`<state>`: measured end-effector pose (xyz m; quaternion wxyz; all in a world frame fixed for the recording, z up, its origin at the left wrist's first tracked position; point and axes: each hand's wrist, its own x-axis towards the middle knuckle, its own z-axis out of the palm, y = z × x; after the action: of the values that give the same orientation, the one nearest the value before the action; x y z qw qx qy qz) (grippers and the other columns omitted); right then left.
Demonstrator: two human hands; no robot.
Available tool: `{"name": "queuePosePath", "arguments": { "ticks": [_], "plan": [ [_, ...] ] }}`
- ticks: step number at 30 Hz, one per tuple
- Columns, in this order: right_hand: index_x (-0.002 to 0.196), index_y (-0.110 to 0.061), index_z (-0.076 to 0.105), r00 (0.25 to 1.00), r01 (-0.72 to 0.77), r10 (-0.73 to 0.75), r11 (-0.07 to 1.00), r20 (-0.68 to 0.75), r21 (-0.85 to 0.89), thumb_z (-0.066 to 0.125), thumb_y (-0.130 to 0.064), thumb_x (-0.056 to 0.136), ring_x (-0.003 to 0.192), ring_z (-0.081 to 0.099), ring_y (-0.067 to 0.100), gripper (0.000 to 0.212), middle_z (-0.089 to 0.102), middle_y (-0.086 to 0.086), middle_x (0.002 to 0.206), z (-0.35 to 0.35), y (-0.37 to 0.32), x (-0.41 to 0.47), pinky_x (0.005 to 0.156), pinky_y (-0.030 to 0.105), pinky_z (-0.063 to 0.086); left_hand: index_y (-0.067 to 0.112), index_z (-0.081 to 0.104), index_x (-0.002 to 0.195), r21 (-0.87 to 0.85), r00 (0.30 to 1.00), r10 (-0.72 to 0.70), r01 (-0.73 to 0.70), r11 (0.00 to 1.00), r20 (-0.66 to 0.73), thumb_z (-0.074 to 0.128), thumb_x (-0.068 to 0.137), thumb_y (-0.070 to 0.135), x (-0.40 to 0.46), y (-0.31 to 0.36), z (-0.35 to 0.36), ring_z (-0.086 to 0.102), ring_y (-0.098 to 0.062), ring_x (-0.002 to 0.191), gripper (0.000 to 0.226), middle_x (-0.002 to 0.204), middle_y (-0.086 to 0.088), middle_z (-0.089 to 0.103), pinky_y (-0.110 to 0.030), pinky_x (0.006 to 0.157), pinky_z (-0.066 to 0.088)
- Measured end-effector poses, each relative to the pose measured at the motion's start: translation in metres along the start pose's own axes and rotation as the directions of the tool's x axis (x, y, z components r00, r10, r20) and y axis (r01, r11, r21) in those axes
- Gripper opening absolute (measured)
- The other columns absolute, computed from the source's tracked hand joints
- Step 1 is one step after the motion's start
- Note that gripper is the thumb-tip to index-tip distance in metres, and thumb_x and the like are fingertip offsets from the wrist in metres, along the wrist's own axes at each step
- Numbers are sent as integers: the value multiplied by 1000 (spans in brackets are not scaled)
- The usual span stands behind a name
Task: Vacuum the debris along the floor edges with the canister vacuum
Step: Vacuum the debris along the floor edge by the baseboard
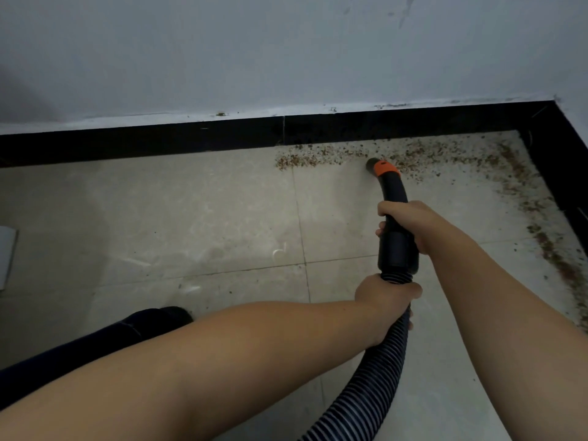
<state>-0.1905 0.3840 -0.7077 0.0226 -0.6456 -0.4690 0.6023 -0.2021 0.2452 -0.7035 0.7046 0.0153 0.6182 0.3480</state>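
A black vacuum nozzle [373, 164] with an orange collar touches the tiled floor at the near edge of a band of brown debris [308, 157] lying along the black baseboard [159, 143]. My right hand [410, 226] grips the curved black handle tube behind the nozzle. Lower down, my left hand [385, 305] grips the ribbed black hose [375, 386] just below the cuff. More debris [553, 249] runs down the right-hand floor edge from the corner. The canister itself is out of view.
A pale wall rises above the baseboard, and a second wall meets it at the corner at top right [541, 122]. My dark trouser leg and shoe [152, 319] stand on the tiles at lower left. A pale flat object [6, 256] lies at the left edge.
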Motion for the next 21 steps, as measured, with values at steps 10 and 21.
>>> {"name": "queuePosePath", "arguments": {
  "ticks": [10, 21],
  "plan": [
    [90, -4, 51, 991, 67, -58, 995, 119, -74, 62, -8, 84, 40, 61, 16, 13, 60, 11, 67, 44, -13, -4, 40, 23, 50, 7, 55, 82, -103, 997, 23, -30, 994, -72, 64, 84, 10, -5, -5, -29, 51, -21, 45, 10, 63, -9, 55, -28, 49, 47],
    [96, -2, 50, 964, 119, -81, 983, 254, -140, 61, -6, 82, 42, 62, 17, 18, 62, 9, 57, 93, -20, -14, 40, 23, 49, 6, 55, 83, -209, 987, 47, -79, 975, -152, 64, 84, 9, -20, -13, -59, 50, -21, 46, 10, 64, -10, 54, -26, 44, 47]
  ]
}}
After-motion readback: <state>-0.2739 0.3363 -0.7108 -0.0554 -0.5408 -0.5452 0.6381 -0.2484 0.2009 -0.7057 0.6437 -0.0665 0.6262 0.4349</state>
